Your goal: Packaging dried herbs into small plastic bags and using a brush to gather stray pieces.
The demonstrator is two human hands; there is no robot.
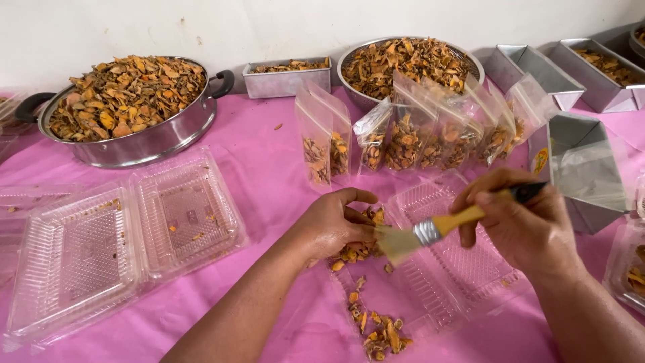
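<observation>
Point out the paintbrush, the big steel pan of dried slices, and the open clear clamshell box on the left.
paintbrush [426,232]: head view, on the metal band between bristles and handle.
steel pan [154,140]: head view, on its bare front wall.
clamshell box [185,214]: head view, on the ribbed floor of its right half.

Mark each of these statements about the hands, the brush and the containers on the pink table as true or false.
1. The right hand holds a paintbrush. True.
2. The left hand holds a spoon. False: it rests on dried orange pieces.
3. The big pot at the left is empty. False: it is heaped with dried pieces.
4. Clear pouches stand behind the hands. True.
5. The tablecloth is green. False: it is pink.
</observation>
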